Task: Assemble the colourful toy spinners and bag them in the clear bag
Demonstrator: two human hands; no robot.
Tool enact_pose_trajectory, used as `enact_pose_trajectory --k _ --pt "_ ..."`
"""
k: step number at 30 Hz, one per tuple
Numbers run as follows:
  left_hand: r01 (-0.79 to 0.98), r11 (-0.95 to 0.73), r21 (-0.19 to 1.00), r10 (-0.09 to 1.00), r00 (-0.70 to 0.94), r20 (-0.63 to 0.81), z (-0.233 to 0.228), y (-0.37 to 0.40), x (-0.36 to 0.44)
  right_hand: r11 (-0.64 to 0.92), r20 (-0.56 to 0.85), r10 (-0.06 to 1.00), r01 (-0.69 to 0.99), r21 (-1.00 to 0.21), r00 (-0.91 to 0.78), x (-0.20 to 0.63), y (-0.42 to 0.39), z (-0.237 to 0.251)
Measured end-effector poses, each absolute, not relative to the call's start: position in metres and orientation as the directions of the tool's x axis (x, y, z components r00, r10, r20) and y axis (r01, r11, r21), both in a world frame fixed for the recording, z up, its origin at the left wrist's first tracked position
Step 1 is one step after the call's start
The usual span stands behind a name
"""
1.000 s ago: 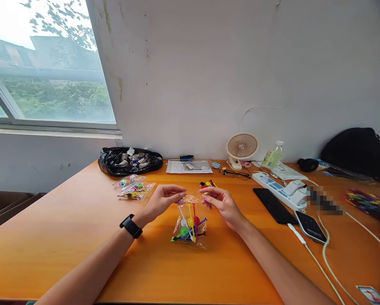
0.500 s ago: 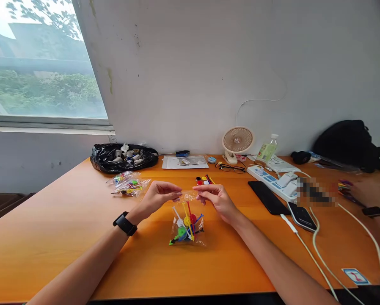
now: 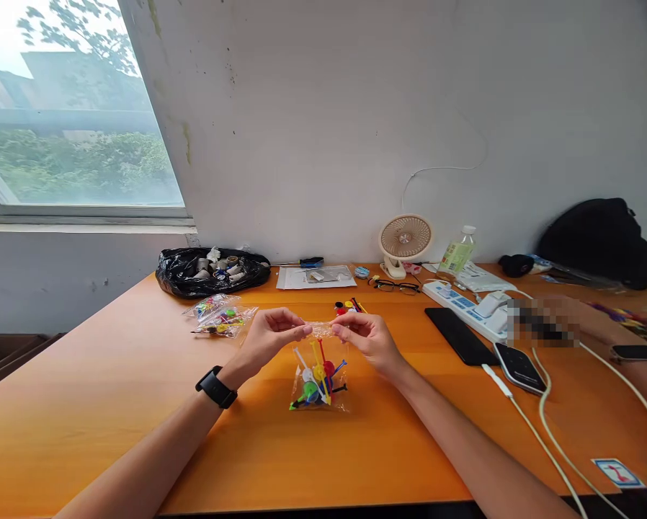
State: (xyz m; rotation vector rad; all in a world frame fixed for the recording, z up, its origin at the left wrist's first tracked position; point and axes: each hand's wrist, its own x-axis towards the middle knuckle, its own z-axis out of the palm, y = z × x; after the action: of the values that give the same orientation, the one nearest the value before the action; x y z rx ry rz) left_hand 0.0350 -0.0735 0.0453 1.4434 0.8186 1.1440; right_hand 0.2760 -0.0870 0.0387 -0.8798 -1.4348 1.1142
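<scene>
In the head view, a clear bag (image 3: 319, 378) of coloured picks is held by its top edge, pinched between the left hand (image 3: 269, 337) and the right hand (image 3: 367, 339). The bag hangs below both grips, its bottom resting on the tabletop (image 3: 112, 404). More bags (image 3: 220, 316) lie left of it.

Fan (image 3: 405, 241): standing beyond the hands.
Phone (image 3: 460, 336): lying to their right.
Black bag (image 3: 210, 272): sitting far left.

orange table (image 3: 86, 404) carries black bag (image 3: 210, 272), fan (image 3: 404, 241), 2 phones (image 3: 458, 335).
</scene>
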Motion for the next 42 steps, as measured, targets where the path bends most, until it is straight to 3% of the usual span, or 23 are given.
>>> enact_pose_trajectory --k 4,11,20,42 --pt "-0.138 -0.170 0.976 0.933 0.296 0.204 0.0455 -0.0739 0.0376 0.330 0.333 0.934 -0.044 -0.943 -0.130 0.2760 -0.0847 0.0335" --pt "0.021 -0.208 0.978 0.900 0.395 0.183 0.0476 -0.0768 0.0379 0.330 0.328 0.929 -0.017 -0.944 -0.172 0.2760 -0.0882 0.0341" --pt "0.013 -0.192 0.981 0.875 0.455 0.166 0.0408 -0.0768 0.0412 0.238 0.213 0.927 0.046 -0.970 -0.308 0.2696 -0.0885 0.0304" --pt "-0.018 -0.207 0.978 0.890 0.413 0.196 0.0462 -0.0722 0.0330 0.247 0.250 0.953 -0.038 -0.968 -0.171 0.2769 -0.0845 0.0329"
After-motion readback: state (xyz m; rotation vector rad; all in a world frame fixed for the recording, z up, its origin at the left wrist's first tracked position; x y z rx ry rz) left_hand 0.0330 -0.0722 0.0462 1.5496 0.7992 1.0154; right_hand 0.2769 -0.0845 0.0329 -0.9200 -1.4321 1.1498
